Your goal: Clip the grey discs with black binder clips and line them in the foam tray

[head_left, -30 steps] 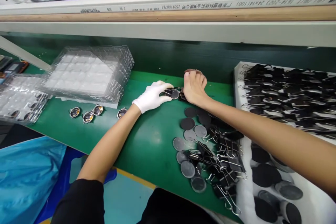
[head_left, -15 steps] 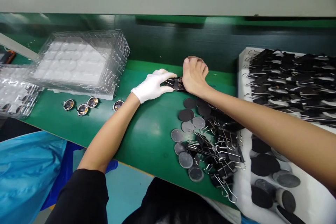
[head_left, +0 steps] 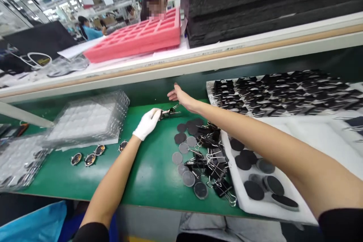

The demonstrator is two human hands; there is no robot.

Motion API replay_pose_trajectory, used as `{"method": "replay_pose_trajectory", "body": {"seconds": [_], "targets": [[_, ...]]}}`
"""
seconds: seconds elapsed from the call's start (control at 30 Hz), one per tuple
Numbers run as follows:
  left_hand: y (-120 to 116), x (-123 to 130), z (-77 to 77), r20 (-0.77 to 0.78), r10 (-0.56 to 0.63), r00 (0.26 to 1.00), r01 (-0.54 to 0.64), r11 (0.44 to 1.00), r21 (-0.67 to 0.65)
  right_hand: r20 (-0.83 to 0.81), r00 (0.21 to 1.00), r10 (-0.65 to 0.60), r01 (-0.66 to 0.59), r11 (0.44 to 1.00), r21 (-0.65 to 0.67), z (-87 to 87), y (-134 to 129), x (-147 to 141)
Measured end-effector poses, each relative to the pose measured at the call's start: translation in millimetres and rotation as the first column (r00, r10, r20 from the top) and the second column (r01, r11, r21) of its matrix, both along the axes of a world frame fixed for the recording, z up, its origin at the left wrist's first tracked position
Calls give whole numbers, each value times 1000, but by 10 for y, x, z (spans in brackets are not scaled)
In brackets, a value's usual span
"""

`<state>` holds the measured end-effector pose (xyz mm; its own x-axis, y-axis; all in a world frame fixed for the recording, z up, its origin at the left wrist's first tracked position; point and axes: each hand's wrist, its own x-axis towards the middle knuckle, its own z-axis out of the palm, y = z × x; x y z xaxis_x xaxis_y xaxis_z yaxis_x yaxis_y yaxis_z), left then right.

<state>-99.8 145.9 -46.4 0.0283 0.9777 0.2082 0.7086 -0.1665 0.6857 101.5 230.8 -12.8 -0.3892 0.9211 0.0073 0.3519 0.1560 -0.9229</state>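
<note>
Left grip point(head_left: 147, 123) is pinched on a black clip point(head_left: 171, 111), held at its 2 o'clock, long axis toward 3; right grip point(head_left: 181, 96), uncurled, apparently empty, is seen apart, at the clip's 1 o'clock.

Three watch heads point(head_left: 90, 159) are lying on bench point(head_left: 153, 170) before tray stack point(head_left: 85, 119), fourth to their right; discs point(head_left: 177, 158) and binder clips point(head_left: 216, 168) are sitting just left of foam tray point(head_left: 236, 185).
</note>
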Motion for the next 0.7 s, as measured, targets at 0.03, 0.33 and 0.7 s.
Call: {"method": "replay_pose_trajectory", "body": {"seconds": [0.03, 0.33, 0.7], "targets": [[-32, 39, 2, 37, 49, 998, -49, 999, -2, -11, 997, 76, -76, 997, -5, 39, -64, 102], [-335, 504, -5, 148, 170, 974, -169, 985, -17, -11, 980, 199, -198, 978, 67, -239, -694, 635], [-415, 541, 26, -10, -61, 998, 61, 996, 71, 80, 992, 97, -118, 941, 318, 115, -1029, 1047]]}}
